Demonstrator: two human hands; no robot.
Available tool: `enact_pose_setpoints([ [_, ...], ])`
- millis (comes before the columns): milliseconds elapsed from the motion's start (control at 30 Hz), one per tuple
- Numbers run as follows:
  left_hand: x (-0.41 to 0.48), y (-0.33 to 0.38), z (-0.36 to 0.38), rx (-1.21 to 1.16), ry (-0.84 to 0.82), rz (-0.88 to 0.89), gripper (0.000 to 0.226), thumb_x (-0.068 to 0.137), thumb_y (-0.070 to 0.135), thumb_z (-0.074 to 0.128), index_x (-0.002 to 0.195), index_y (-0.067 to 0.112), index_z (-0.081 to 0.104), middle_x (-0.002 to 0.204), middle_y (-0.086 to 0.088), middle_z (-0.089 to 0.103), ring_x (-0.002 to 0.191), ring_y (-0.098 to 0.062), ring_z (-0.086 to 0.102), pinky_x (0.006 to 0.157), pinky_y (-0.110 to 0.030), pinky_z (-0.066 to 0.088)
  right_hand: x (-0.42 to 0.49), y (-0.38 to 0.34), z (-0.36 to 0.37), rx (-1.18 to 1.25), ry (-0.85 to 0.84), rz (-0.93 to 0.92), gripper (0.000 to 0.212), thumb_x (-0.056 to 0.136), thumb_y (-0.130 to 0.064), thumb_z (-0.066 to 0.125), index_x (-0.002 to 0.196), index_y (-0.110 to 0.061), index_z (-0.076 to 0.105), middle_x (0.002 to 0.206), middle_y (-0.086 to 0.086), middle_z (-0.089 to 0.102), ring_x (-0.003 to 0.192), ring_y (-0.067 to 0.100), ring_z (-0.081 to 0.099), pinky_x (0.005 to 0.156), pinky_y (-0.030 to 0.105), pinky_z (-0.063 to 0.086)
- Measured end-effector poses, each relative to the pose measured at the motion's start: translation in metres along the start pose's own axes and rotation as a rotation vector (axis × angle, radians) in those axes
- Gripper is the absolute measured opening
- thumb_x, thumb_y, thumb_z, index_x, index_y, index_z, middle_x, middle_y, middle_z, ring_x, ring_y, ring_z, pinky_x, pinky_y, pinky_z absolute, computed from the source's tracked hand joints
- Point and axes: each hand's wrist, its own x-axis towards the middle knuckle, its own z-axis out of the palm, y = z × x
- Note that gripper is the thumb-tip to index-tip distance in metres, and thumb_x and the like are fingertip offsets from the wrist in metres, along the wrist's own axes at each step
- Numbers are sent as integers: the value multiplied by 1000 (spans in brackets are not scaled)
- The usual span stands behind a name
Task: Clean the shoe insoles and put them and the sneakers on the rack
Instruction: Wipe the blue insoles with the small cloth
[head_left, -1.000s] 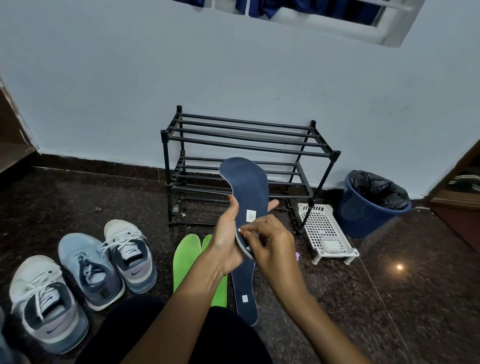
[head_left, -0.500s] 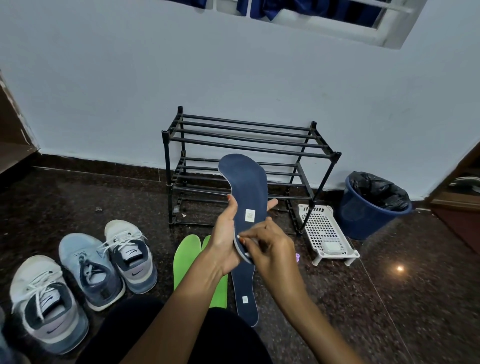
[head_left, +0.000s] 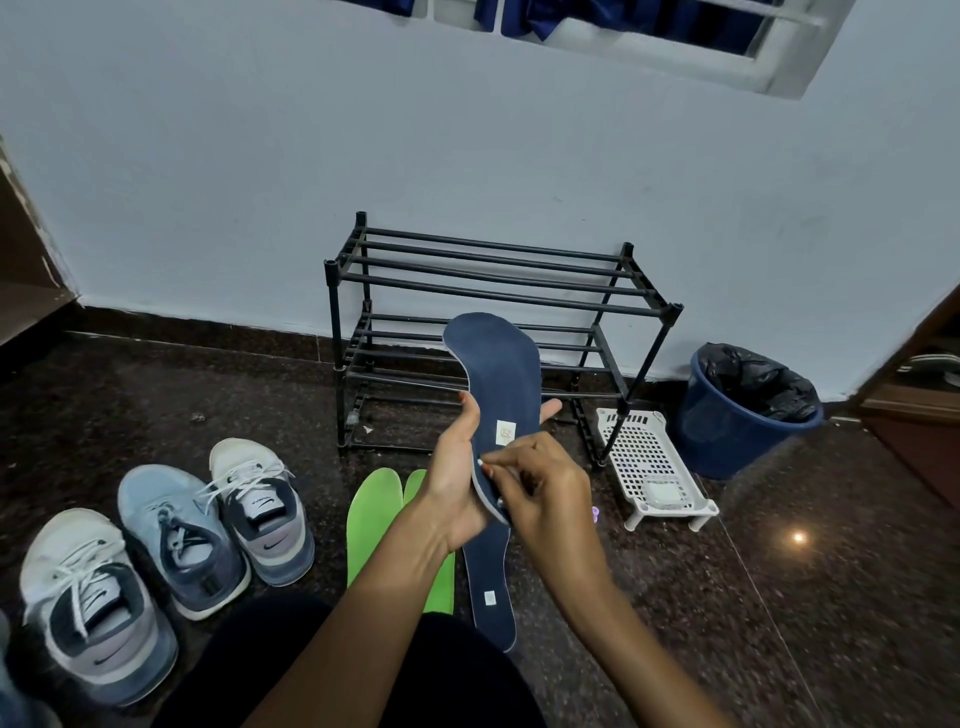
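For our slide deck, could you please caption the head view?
Left hand holds a navy insole, right hand pinches its edge; sneakers sit on the floor near the black rack.

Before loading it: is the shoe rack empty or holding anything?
Empty, as far as visible: both tiers of the rack show bare bars.

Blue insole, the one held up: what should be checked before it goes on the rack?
1. Grip on the blue insole: ok, the left hand holds its middle.
2. The right hand off it: not ok, it pinches the edge.
3. Insole clean: cannot tell.
4. Room on the rack: ok, its top bars are bare.
5. The other blue insole and the green insoles picked up: not ok, they lie on the floor.
6. The sneakers on the rack: not ok, they stand on the floor.
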Motion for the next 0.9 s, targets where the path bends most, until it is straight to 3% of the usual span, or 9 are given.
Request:
enact_pose_setpoints([
  [167,1,2,0,-55,3,24,78,94,62,14,88,18,78,104,-6,59,74,-12,55,71,-25,46,-13,0,-5,23,-69,-5,11,75,1,65,81,-6,72,78,-13,53,81,-6,53,70,3,39],
  [267,2,0,1,-46,14,20,72,94,60,16,103,14,72,110,-3,67,78,-13,64,80,-30,46,-6,0,-5,1,-33,-5,11,75,3,66,80,-5,71,77,-11,53,82,-5,53,72,3,39],
  [333,2,-1,2,-45,5,10,71,94,59,16,113,9,64,116,-4,67,91,-16,67,87,-32,47,0,0,-5,-12,-6,11,11,76,5,66,81,-5,71,78,-4,55,82,-6,53,71,2,38],
  [433,2,-2,0,-28,4,17,71,94,59,16,114,8,62,117,-4,67,99,-18,65,90,-33,47,2,1,-3,-22,5,18,12,77,5,65,82,-5,70,81,0,57,82,-7,52,72,2,38],
  [567,4,-2,-3,-34,25,34,74,94,61,16,106,12,71,110,-3,68,80,-13,67,81,-30,47,-6,1,-3,2,-37,25,12,76,5,65,81,-4,71,76,-9,54,80,-7,53,71,2,38],
  [700,4,2,-2,-98,-7,59,78,94,62,15,87,16,78,103,-5,67,71,-11,56,64,-23,48,-14,-5,-8,77,-143,48,11,77,7,64,82,-1,71,76,-8,52,76,-7,53,56,0,39],
  [800,4,2,-2,-100,-20,45,78,93,63,14,91,16,78,103,-6,61,71,-12,58,71,-25,47,-9,-5,-8,49,-118,48,10,78,5,65,80,-2,71,76,-8,53,70,-4,54,59,-1,39],
  [900,5,1,-2,-78,-17,30,74,93,61,17,110,10,68,113,-5,67,89,-16,65,89,-32,46,0,-2,-7,-26,-21,34,11,75,5,67,77,-6,70,77,-3,57,73,-5,54,71,0,36],
])
